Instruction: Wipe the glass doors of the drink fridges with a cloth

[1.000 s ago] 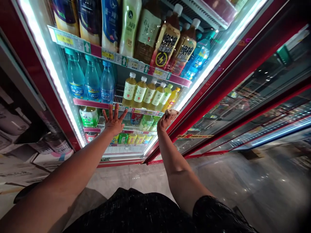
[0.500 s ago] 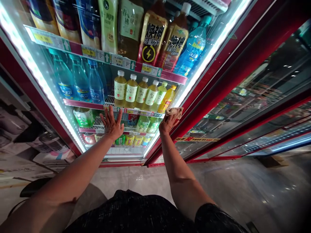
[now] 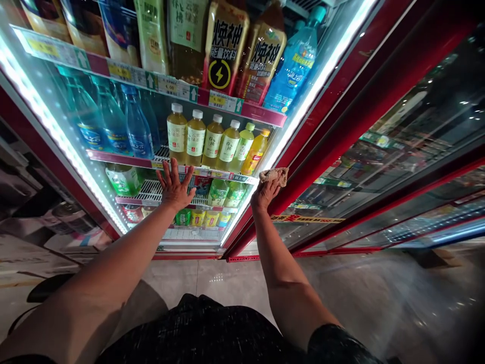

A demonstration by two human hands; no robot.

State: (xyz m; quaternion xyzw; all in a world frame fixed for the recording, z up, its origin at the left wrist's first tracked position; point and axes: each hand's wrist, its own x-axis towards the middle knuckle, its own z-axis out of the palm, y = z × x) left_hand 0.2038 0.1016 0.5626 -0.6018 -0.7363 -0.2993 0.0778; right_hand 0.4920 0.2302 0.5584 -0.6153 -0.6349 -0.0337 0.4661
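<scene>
We have both hands stretched forward, well apart from each other. Our left hand [image 3: 175,191] has its fingers spread and holds nothing; it stands in front of the lower shelves, and we cannot tell whether it touches a glass pane. Our right hand [image 3: 264,194] has its fingers closed on a crumpled beige cloth [image 3: 275,176], over the right side of the cooler, where the light strip [image 3: 326,76] meets the red bar [image 3: 318,164]. Compared with a second ago, our view has shifted, so the bottles appear further left, and against them both hands sit a little further right. The cloth now overlaps the red bar more, which we take to mean that the work has moved off the lit edge, with the left hand probably giving balance. Beyond our hands stand white-capped bottles [image 3: 211,141], with blue bottles [image 3: 138,126] to their left and larger bottles [image 3: 223,50] on the shelf above. Near us lies the tiled floor [image 3: 178,278]; boxes [image 3: 22,258] stand at far left.
</scene>
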